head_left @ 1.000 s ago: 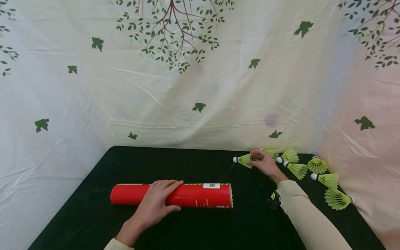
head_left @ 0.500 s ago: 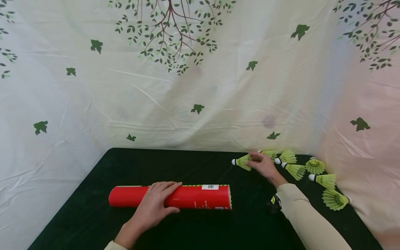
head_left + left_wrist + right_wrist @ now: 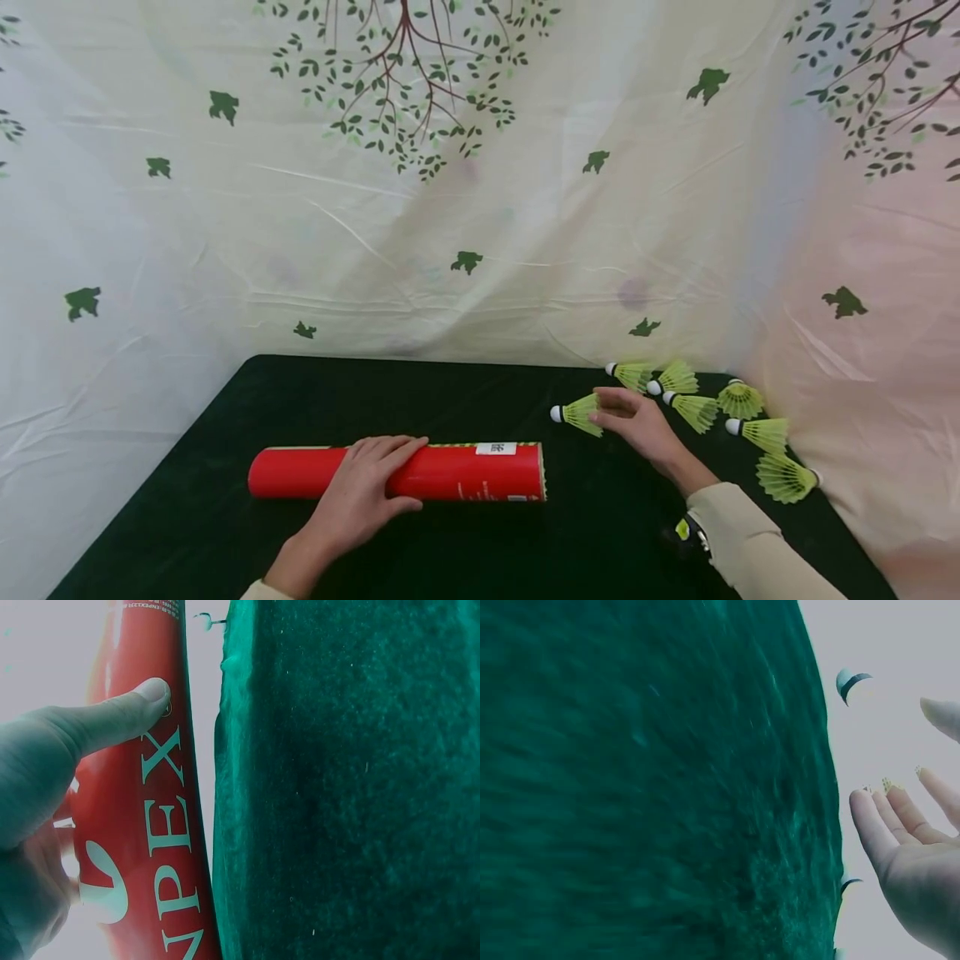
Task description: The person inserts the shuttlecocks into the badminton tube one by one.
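A red shuttlecock tube (image 3: 468, 473) lies sideways on the dark green cloth, its right end showing a yellow-green edge. My left hand (image 3: 358, 492) grips it around the middle, fingers over the top and thumb (image 3: 124, 720) along the near side. White letters show on the tube in the left wrist view. Right of the tube's end and farther back, my right hand (image 3: 641, 429) holds a yellow shuttlecock (image 3: 577, 414) by its skirt, the white cork pointing left. In the right wrist view that shuttlecock's cork (image 3: 847, 684) shows, but its skirt is washed out.
Several more yellow shuttlecocks lie along the back right of the green-covered table (image 3: 360, 392), among them one near the back edge (image 3: 630, 373) and one at the right edge (image 3: 786, 478). A pale curtain (image 3: 420, 292) with leaf prints hangs behind and beside the table.
My right hand has drawn the shuttlecock off its spot, slightly nearer to me and away from the others. The left hand stays on the tube. The head view has turned a little right.
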Tool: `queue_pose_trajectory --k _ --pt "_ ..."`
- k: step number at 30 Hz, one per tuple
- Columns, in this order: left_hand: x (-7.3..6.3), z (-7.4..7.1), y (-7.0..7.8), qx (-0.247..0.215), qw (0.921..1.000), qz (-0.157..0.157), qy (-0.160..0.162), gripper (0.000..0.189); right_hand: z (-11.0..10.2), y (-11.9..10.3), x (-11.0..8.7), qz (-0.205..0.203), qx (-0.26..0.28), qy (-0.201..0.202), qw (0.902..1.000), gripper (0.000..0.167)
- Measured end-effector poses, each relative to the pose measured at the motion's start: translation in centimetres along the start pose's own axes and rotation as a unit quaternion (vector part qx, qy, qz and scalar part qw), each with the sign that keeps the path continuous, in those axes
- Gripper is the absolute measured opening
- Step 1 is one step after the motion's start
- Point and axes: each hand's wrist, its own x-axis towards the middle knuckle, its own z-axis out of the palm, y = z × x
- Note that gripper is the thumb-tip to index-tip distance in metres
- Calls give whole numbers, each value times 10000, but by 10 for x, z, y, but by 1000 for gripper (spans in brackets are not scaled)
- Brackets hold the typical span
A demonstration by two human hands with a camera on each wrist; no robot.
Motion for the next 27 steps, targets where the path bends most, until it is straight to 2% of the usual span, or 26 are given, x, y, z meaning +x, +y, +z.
queue_pose_trajectory --k 8,18,22,27 --pt "0 -2 0 89 10000 7 -18 79 3 -11 -41 55 450 -111 9989 58" --pt "1 -2 0 42 10000 -31 -47 81 6 -30 -84 465 1084 -317 9925 58" --pt "2 -2 0 58 10000 12 -20 81 11 -36 -95 577 1384 -437 9877 57" --pt "2 0 1 91 10000 35 18 81 19 -41 -101 561 1604 -562 9839 58"
